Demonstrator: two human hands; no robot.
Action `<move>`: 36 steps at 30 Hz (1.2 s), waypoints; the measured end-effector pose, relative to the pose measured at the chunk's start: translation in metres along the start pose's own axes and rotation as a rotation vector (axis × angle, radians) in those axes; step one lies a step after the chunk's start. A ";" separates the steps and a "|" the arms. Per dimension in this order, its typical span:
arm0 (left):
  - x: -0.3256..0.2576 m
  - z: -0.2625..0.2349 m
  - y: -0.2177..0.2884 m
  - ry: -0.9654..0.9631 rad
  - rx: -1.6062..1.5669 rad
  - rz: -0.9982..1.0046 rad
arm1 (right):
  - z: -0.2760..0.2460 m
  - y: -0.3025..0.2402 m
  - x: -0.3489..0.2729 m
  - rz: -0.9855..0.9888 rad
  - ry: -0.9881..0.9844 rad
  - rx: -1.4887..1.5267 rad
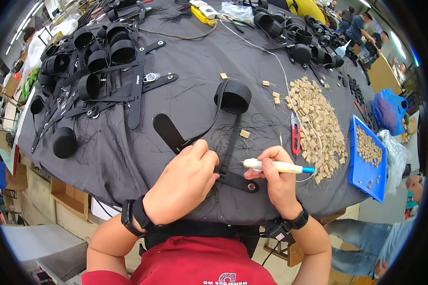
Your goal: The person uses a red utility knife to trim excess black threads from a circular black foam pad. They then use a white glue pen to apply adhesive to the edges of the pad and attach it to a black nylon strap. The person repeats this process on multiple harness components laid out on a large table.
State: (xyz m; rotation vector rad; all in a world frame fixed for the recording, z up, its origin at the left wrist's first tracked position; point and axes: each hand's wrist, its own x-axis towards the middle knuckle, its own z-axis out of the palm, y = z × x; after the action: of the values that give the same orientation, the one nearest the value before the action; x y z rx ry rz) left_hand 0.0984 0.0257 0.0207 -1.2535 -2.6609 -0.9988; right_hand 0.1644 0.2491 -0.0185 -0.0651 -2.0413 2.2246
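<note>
My left hand [183,175] is closed on a black leather strap [169,133] lying on the dark cloth, its fingers pinching it near a stitched crossing. A round black cuff [235,97] is joined to this strap piece and stands beyond my hands. In my right hand [279,183] is a white corded pen-shaped tool [287,167] with a blue end. Its thin metal tip points left, close to the strap, but I cannot tell whether it touches. Loose black threads lie about the strap, and one small tan block [244,134] sits just beyond the tip.
Right of my hands lie red-handled thread snips [296,137] beside a heap of tan blocks [314,123]. A blue tray [353,166] holds more blocks. Black strap pieces [97,61] pile up at the left. A white cord [276,52] crosses the table. People work far right.
</note>
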 end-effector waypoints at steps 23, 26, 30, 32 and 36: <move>0.020 0.013 -0.015 -0.175 -0.217 -0.024 | 0.013 -0.029 0.038 0.295 -0.184 0.739; 0.020 0.022 -0.024 -0.132 -0.271 -0.027 | 0.020 -0.032 0.036 0.218 -0.152 0.652; 0.019 0.017 -0.027 -0.096 -0.324 -0.119 | 0.020 -0.038 0.025 -0.128 0.013 0.166; 0.020 0.013 -0.025 -0.124 -0.370 -0.185 | 0.012 -0.036 0.011 -0.099 -0.006 0.039; 0.023 0.011 -0.025 -0.179 -0.431 -0.285 | 0.017 -0.019 -0.011 0.024 -0.006 0.028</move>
State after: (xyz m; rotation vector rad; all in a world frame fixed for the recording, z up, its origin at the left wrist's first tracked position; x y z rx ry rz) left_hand 0.0682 0.0362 0.0051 -1.0768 -2.9233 -1.6466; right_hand 0.1742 0.2326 0.0009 -0.0810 -2.0217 2.2697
